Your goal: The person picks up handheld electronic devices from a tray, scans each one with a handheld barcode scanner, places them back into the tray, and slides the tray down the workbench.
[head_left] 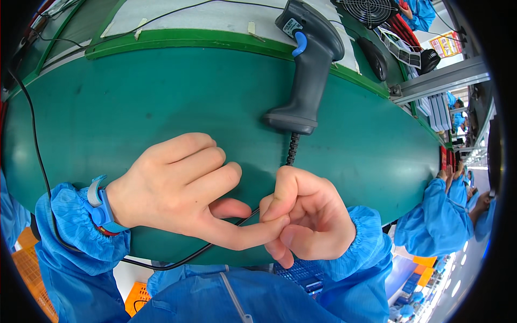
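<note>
My left hand (177,188) is held back up over the green work mat, most of its fingers curled in. Its lowest digit stretches across to my right hand (312,218). The right hand is closed, thumb and bent fingers meeting at that left fingertip; anything small between them is hidden. Just beyond the hands lies a dark grey handheld barcode scanner (309,70) with a blue trigger, its handle end toward me. The scanner's black cable (292,149) runs from the handle behind my hands and emerges below the left one.
The green mat (161,97) ends at a raised green edge strip (215,39) along the back. A black mouse (372,58) and a round fan grille (369,11) sit past the strip. Co-workers in blue sleeves (436,215) are at the right. An orange crate (137,299) is below.
</note>
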Motion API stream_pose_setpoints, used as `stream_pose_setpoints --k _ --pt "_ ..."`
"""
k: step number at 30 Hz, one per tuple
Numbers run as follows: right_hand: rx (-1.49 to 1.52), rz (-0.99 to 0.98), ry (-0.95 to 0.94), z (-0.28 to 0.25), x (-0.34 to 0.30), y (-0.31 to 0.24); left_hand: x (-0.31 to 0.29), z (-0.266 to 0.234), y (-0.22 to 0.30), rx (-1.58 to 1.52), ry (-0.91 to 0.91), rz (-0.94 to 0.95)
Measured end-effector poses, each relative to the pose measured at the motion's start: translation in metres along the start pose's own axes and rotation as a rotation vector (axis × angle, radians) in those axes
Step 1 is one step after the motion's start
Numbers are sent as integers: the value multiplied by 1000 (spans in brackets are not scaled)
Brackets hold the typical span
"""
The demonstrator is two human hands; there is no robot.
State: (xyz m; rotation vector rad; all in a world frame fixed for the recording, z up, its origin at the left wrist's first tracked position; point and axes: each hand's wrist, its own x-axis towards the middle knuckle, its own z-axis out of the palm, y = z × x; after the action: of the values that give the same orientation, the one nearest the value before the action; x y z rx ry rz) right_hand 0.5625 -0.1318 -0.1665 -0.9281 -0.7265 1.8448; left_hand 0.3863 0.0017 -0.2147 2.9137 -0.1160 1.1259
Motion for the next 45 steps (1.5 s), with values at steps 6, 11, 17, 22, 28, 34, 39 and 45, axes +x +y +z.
stream_pose_setpoints --k 6,11,17,22,28,34,39,45 --pt "-26 1 6 2 -1 1 -1 1 3 -13 30 -19" --pt "-47 13 19 4 -2 -1 -1 1 4 -17 18 -31" --pt "-43 10 30 4 -2 0 0 2 4 -23 37 -33" --pt "8 -11 -16 0 -3 -1 2 -1 3 -18 15 3" --pt "-14 -17 3 -1 -1 0 0 1 3 -27 12 -45" --pt "-44 1 11 1 -2 -1 1 0 4 -19 -6 -41" --pt "-49 -8 18 3 -2 0 1 -1 4 -22 0 -44" --pt "-41 -20 -4 1 -2 2 0 1 5 -35 13 -54"
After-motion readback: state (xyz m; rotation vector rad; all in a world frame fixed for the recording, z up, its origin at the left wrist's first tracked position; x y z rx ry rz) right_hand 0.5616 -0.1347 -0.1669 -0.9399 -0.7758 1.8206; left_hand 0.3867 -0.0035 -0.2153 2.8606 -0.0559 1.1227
